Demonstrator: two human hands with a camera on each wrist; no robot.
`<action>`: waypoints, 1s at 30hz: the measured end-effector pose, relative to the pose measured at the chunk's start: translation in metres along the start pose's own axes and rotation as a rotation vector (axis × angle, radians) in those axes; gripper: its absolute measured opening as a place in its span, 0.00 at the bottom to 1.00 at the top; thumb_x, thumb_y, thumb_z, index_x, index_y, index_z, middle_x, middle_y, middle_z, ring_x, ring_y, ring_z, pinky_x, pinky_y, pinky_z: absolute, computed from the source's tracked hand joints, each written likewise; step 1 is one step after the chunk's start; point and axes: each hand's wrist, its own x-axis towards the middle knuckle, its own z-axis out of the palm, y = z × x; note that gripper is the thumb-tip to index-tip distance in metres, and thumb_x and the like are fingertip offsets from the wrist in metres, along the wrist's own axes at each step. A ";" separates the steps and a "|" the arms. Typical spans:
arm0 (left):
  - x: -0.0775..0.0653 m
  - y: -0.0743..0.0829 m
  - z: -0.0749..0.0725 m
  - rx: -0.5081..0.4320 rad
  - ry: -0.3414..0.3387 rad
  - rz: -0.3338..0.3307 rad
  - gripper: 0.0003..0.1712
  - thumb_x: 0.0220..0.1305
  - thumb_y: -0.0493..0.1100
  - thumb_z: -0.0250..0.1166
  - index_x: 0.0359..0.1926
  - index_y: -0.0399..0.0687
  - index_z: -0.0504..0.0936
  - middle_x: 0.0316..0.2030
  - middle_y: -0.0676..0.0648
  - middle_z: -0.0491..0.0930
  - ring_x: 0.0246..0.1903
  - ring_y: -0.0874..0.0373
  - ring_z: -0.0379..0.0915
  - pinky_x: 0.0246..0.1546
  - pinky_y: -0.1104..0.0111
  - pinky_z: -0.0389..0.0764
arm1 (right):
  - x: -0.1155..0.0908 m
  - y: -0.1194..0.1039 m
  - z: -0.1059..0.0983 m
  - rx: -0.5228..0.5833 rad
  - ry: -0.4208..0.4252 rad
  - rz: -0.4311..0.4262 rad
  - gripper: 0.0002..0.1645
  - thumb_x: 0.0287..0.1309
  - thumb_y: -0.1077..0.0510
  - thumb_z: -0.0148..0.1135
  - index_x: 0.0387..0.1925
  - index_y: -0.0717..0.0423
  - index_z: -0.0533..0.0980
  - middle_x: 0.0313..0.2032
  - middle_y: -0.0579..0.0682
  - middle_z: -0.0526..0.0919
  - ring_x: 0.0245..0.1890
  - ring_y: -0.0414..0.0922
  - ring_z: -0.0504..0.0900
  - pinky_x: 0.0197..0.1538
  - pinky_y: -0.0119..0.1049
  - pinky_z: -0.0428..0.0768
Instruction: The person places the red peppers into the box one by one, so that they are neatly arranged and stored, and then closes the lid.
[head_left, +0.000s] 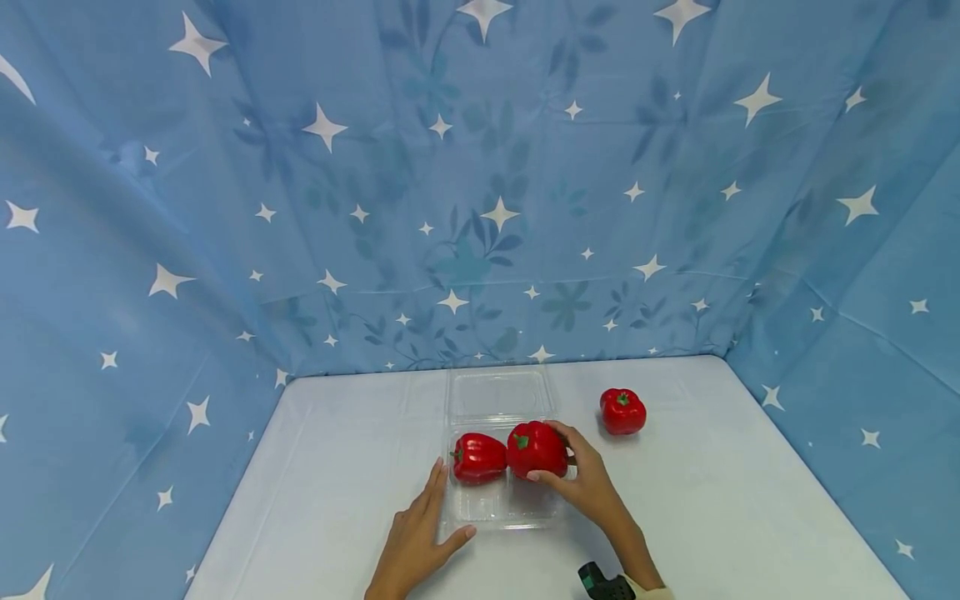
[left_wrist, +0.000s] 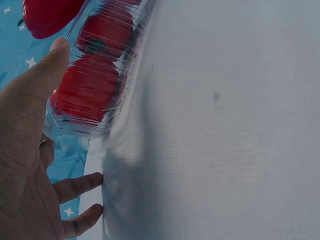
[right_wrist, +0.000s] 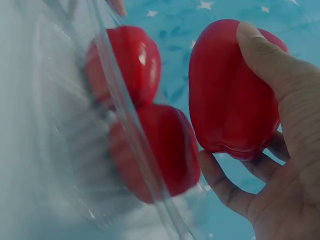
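Note:
A clear plastic clamshell box point(head_left: 487, 507) lies unfolded on the white table. One red bell pepper point(head_left: 478, 458) rests on its side in the left of the box; beside it the right wrist view shows a second pepper point(right_wrist: 155, 150), hidden in the head view. My right hand point(head_left: 588, 479) grips another red bell pepper point(head_left: 536, 450) between thumb and fingers, above the box. My left hand point(head_left: 420, 525) lies along the box's left side, fingers straight and thumb spread out at the near left corner. In the left wrist view its thumb reaches the rim.
Another red bell pepper point(head_left: 622, 411) stands on the table to the right of the box. The box's lid point(head_left: 498, 393) lies folded back toward the far edge. A blue star-patterned curtain point(head_left: 465, 208) hangs behind and at both sides of the white table point(head_left: 337, 467).

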 end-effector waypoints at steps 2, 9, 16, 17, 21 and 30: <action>0.000 0.000 0.000 0.001 0.004 0.003 0.57 0.56 0.72 0.62 0.77 0.51 0.50 0.76 0.49 0.52 0.64 0.42 0.70 0.43 0.41 0.79 | -0.001 -0.002 0.006 0.006 -0.027 -0.009 0.47 0.41 0.48 0.80 0.64 0.48 0.69 0.58 0.47 0.79 0.56 0.51 0.80 0.49 0.45 0.84; 0.000 0.000 0.000 -0.001 0.023 0.010 0.56 0.56 0.71 0.62 0.77 0.52 0.51 0.76 0.51 0.53 0.64 0.43 0.70 0.43 0.42 0.79 | -0.005 -0.005 0.024 -0.023 -0.118 -0.110 0.46 0.43 0.43 0.78 0.65 0.39 0.68 0.59 0.41 0.77 0.60 0.47 0.77 0.54 0.45 0.82; 0.000 -0.001 0.001 -0.001 0.029 0.026 0.56 0.57 0.71 0.62 0.77 0.50 0.51 0.76 0.49 0.54 0.63 0.42 0.71 0.41 0.41 0.80 | -0.010 -0.008 0.037 -0.118 -0.159 -0.117 0.47 0.43 0.37 0.75 0.66 0.40 0.68 0.59 0.43 0.77 0.60 0.48 0.77 0.53 0.47 0.82; 0.000 -0.001 0.002 -0.004 0.028 0.026 0.56 0.57 0.71 0.62 0.77 0.50 0.51 0.76 0.49 0.54 0.63 0.42 0.71 0.41 0.41 0.80 | -0.011 -0.009 0.039 -0.122 -0.161 -0.121 0.47 0.43 0.37 0.75 0.66 0.40 0.68 0.59 0.43 0.77 0.60 0.48 0.77 0.53 0.48 0.82; 0.000 -0.001 0.002 -0.008 0.019 0.019 0.56 0.57 0.72 0.61 0.77 0.51 0.50 0.76 0.49 0.53 0.63 0.41 0.71 0.41 0.40 0.80 | -0.012 -0.011 0.044 -0.132 -0.168 -0.135 0.47 0.44 0.38 0.76 0.66 0.43 0.68 0.60 0.44 0.76 0.61 0.49 0.77 0.53 0.49 0.82; 0.001 -0.003 0.002 0.011 0.003 0.002 0.58 0.56 0.77 0.57 0.78 0.54 0.49 0.76 0.51 0.52 0.64 0.43 0.70 0.43 0.40 0.79 | -0.016 -0.012 0.054 -0.189 -0.201 -0.157 0.45 0.47 0.36 0.72 0.66 0.41 0.67 0.61 0.45 0.76 0.62 0.48 0.75 0.55 0.49 0.81</action>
